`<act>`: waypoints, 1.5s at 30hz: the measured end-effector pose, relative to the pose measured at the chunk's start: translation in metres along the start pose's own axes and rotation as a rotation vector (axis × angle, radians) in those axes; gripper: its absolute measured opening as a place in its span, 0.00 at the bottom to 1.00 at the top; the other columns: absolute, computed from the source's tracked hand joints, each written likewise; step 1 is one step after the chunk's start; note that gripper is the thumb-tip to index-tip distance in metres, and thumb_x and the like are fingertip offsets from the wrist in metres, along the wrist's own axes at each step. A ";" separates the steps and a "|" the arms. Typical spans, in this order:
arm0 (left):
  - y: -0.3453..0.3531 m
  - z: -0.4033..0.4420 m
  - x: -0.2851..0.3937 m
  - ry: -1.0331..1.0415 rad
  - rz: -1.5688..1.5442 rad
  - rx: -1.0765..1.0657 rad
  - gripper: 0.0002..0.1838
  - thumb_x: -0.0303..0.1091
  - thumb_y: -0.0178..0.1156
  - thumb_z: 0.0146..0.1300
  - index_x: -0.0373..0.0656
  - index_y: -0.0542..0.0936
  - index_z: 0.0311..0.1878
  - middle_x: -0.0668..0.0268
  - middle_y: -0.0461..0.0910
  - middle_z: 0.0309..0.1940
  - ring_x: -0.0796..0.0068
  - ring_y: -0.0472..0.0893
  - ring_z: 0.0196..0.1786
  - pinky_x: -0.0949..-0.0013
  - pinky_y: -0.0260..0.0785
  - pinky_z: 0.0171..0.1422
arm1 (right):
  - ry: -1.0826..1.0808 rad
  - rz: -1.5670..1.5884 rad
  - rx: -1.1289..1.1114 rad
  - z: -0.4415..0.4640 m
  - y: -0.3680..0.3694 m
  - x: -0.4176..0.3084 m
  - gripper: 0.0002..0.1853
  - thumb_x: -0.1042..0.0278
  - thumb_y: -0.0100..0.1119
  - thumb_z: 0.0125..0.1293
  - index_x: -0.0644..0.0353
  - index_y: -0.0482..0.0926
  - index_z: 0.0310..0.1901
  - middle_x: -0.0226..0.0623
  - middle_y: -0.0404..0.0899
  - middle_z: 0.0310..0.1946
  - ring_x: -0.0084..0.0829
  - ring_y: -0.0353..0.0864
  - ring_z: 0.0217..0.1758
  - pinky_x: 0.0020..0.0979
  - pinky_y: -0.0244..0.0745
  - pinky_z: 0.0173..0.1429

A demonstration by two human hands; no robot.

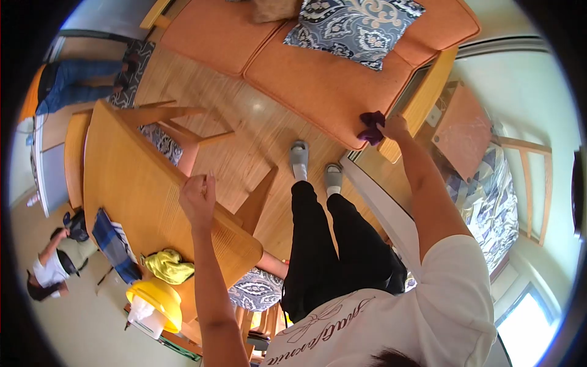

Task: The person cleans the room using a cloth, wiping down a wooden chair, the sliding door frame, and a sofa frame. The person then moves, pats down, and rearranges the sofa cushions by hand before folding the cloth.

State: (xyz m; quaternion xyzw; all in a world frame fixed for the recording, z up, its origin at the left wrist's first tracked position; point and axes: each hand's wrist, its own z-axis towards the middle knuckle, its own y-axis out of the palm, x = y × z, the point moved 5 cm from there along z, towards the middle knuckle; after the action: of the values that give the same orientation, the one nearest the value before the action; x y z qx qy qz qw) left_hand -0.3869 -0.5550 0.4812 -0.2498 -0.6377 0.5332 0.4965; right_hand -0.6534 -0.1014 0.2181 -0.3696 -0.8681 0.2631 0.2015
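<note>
My right hand [396, 127] is closed on a dark purple cloth [371, 127] at the front end of the orange sofa's wooden armrest [422, 101]. The cloth hangs bunched up by the sofa seat. My left hand [197, 194] is raised above the edge of the wooden table [140, 177], its fingers curled in and nothing visible in them. On the table a yellow cloth [169, 266] lies crumpled near my left forearm, beside a folded blue plaid cloth [116, 244].
A patterned cushion [351, 30] lies on the orange sofa [318, 79]. Chairs with patterned seats [164, 144] stand by the table. A yellow hard hat [162, 303] is at the table's near end. Two other people [76, 85] are at the left.
</note>
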 end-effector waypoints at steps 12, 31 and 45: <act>0.007 0.001 -0.011 0.052 -0.038 0.012 0.11 0.37 0.64 0.58 0.40 0.79 0.27 0.63 0.81 0.24 0.63 0.78 0.29 0.62 0.68 0.41 | 0.119 0.137 0.023 0.009 0.003 0.001 0.35 0.38 0.39 0.66 0.67 0.80 0.48 0.53 0.79 0.49 0.45 0.74 0.59 0.40 0.55 0.70; 0.000 0.005 -0.013 0.076 -0.064 -0.038 0.09 0.36 0.64 0.57 0.41 0.80 0.28 0.63 0.81 0.24 0.63 0.79 0.29 0.61 0.67 0.42 | 0.048 -0.080 -0.069 0.007 -0.004 -0.026 0.35 0.37 0.33 0.68 0.59 0.82 0.50 0.45 0.79 0.54 0.40 0.74 0.60 0.44 0.56 0.68; -0.005 0.001 -0.009 0.166 -0.059 0.054 0.14 0.38 0.59 0.61 0.42 0.78 0.22 0.63 0.80 0.21 0.62 0.78 0.26 0.60 0.67 0.42 | -0.007 0.041 -0.125 -0.029 -0.024 -0.192 0.33 0.39 0.35 0.67 0.57 0.80 0.53 0.43 0.80 0.53 0.38 0.76 0.60 0.43 0.58 0.67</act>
State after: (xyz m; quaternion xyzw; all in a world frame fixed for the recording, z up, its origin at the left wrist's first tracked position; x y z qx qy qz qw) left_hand -0.3830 -0.5644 0.4822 -0.2608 -0.5869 0.5126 0.5699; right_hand -0.5267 -0.2497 0.2249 -0.3983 -0.8758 0.2138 0.1693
